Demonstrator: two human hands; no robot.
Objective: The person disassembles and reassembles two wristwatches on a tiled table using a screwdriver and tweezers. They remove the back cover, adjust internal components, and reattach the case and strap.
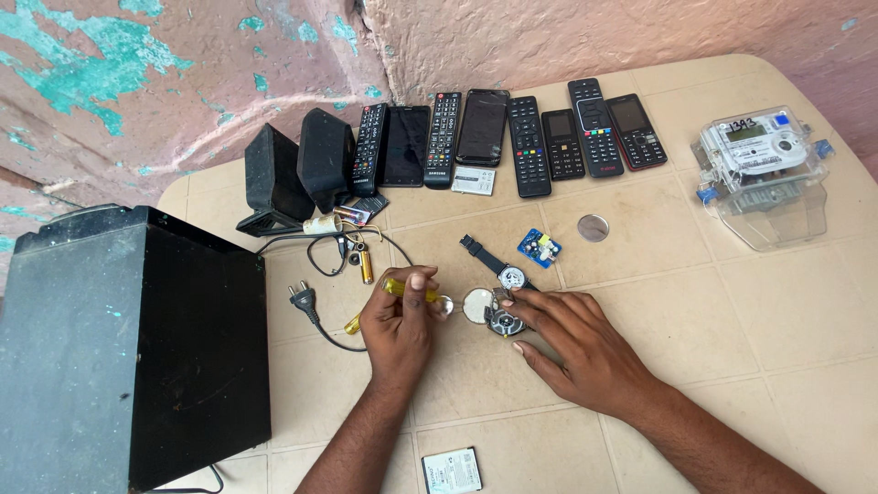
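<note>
A yellow-handled screwdriver (402, 291) sits in the left hand (400, 322), its handle sticking out above the knuckles and its far end showing below the thumb side. Under the fingertips of the right hand (572, 343) lies an opened round watch case (505, 317), metal and dark inside. Just left of it, between the hands, lies a pale round disc (476, 305), flat on the worktop (695, 302).

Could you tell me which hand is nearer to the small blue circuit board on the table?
Right. The right hand lies just below the blue circuit board, fingertips on the opened watch; the left hand, holding a yellow-handled tool, sits farther left.
</note>
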